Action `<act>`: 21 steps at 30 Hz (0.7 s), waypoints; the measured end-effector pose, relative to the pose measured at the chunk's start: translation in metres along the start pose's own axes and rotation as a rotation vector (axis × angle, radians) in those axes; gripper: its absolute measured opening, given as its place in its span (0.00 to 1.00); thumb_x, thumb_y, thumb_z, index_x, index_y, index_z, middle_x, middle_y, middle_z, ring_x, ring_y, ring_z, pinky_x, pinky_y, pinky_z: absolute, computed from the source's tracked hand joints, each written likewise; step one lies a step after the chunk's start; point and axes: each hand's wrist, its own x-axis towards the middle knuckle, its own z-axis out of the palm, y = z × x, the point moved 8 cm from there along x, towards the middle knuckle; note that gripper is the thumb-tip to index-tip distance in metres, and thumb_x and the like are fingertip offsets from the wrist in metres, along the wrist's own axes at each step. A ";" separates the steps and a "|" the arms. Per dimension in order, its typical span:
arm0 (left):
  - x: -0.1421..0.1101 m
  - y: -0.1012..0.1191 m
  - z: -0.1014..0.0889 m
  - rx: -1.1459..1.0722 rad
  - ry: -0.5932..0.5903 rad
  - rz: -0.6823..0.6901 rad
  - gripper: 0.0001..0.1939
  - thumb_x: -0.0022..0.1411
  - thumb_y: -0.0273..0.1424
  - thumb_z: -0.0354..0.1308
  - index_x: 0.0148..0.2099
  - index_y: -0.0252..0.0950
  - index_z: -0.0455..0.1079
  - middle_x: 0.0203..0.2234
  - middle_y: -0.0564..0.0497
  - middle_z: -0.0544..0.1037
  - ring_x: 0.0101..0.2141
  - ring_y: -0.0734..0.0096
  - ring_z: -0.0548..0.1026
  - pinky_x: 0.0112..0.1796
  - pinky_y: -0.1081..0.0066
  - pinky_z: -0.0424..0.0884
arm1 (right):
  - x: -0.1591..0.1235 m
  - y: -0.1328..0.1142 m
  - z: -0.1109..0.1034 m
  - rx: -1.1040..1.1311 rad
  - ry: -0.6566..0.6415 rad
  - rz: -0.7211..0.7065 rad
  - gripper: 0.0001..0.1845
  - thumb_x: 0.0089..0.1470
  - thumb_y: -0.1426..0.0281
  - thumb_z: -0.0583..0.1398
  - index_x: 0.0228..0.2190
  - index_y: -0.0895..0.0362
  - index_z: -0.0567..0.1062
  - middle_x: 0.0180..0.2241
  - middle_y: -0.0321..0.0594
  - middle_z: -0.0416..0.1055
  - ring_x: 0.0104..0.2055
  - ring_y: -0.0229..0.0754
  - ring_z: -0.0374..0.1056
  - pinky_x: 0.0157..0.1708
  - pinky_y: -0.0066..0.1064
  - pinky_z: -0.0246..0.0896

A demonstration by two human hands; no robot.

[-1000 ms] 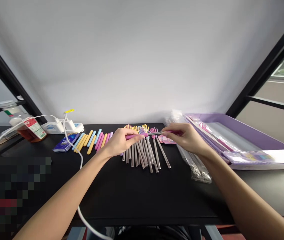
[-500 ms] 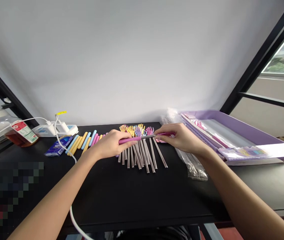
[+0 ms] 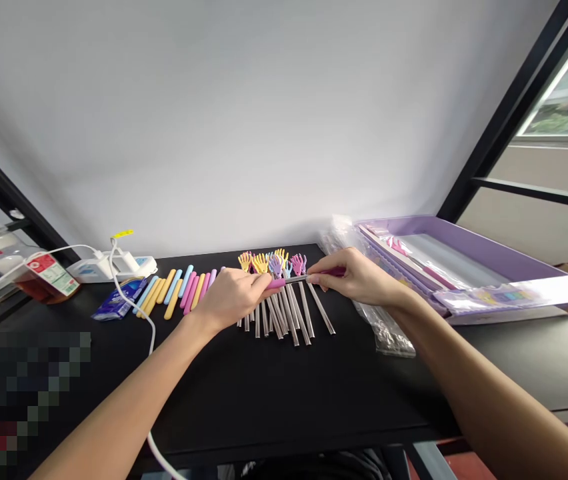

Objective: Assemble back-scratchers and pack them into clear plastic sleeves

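My left hand (image 3: 234,295) is closed around a pink handle (image 3: 277,284), its fingers wrapped over most of it. From the handle's end a thin metal rod (image 3: 295,279) runs across to my right hand (image 3: 351,277), which pinches it. A dark pink piece (image 3: 335,271) shows between the right fingers; its far end is hidden in the palm. Below and behind the rod lies a bunch of back scratcher rods (image 3: 309,313) with yellow, purple and pink hand-shaped heads (image 3: 276,265). Left of them, several coloured handles (image 3: 170,293) lie in a row, partly behind my left hand.
A clear plastic bag (image 3: 389,337) and an open purple box (image 3: 494,253) with wrapped pink pieces lie at right. At left are a blue packet (image 3: 119,298), a white power strip (image 3: 139,265), a labelled bottle (image 3: 47,280) and a white cable (image 3: 151,340) crossing the black table.
My left hand has shifted toward the right hand along the pink handle, covering more of it, and less metal shows between the hands. The view has tilted slightly.
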 end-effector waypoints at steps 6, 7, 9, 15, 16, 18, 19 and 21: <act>0.004 -0.001 -0.004 -0.048 -0.044 -0.018 0.18 0.74 0.36 0.52 0.32 0.34 0.71 0.17 0.56 0.69 0.18 0.76 0.65 0.23 0.70 0.54 | 0.001 0.004 0.008 0.131 -0.124 0.069 0.22 0.60 0.56 0.62 0.24 0.60 0.80 0.20 0.37 0.69 0.20 0.33 0.55 0.22 0.32 0.50; 0.004 -0.006 -0.004 -0.141 -0.081 -0.082 0.17 0.74 0.37 0.52 0.34 0.35 0.72 0.19 0.56 0.71 0.19 0.76 0.67 0.24 0.71 0.55 | 0.001 0.005 0.008 0.128 -0.115 0.072 0.22 0.60 0.56 0.62 0.26 0.60 0.81 0.20 0.37 0.70 0.20 0.34 0.56 0.22 0.32 0.51; 0.001 -0.021 0.001 -0.372 -0.185 -0.264 0.18 0.74 0.41 0.52 0.36 0.36 0.74 0.21 0.56 0.72 0.22 0.77 0.67 0.25 0.72 0.57 | 0.001 0.005 0.002 0.091 -0.027 0.049 0.20 0.61 0.56 0.62 0.30 0.60 0.83 0.23 0.40 0.74 0.22 0.35 0.60 0.24 0.32 0.54; -0.021 -0.035 0.030 -1.073 -0.459 -0.748 0.25 0.73 0.50 0.47 0.36 0.35 0.71 0.17 0.60 0.53 0.19 0.78 0.53 0.21 0.73 0.54 | -0.004 -0.013 -0.017 -0.027 0.245 -0.191 0.14 0.60 0.61 0.63 0.37 0.57 0.85 0.30 0.44 0.78 0.28 0.40 0.67 0.29 0.34 0.61; -0.021 -0.034 0.032 -1.118 -0.466 -0.763 0.25 0.72 0.50 0.48 0.36 0.35 0.71 0.17 0.60 0.52 0.18 0.78 0.53 0.21 0.73 0.54 | -0.004 -0.016 -0.017 -0.034 0.252 -0.216 0.14 0.60 0.61 0.63 0.36 0.56 0.85 0.30 0.44 0.78 0.28 0.40 0.66 0.29 0.34 0.61; -0.020 -0.034 0.032 -1.104 -0.438 -0.753 0.25 0.71 0.50 0.50 0.35 0.34 0.73 0.16 0.60 0.53 0.18 0.78 0.53 0.21 0.73 0.53 | -0.005 -0.018 -0.016 -0.039 0.251 -0.224 0.14 0.61 0.61 0.63 0.36 0.56 0.85 0.30 0.44 0.78 0.27 0.39 0.66 0.29 0.34 0.62; -0.017 -0.035 0.030 -1.065 -0.401 -0.733 0.25 0.70 0.50 0.52 0.35 0.34 0.75 0.16 0.59 0.56 0.18 0.78 0.54 0.21 0.73 0.53 | -0.005 -0.017 -0.015 -0.038 0.241 -0.211 0.14 0.61 0.61 0.62 0.36 0.56 0.85 0.29 0.44 0.78 0.27 0.39 0.65 0.28 0.34 0.62; -0.011 -0.035 0.022 -0.967 -0.299 -0.681 0.24 0.70 0.48 0.54 0.35 0.33 0.77 0.17 0.57 0.62 0.19 0.78 0.56 0.22 0.73 0.54 | -0.004 -0.012 -0.014 -0.026 0.211 -0.155 0.16 0.61 0.60 0.62 0.36 0.57 0.85 0.29 0.44 0.78 0.26 0.39 0.66 0.27 0.34 0.61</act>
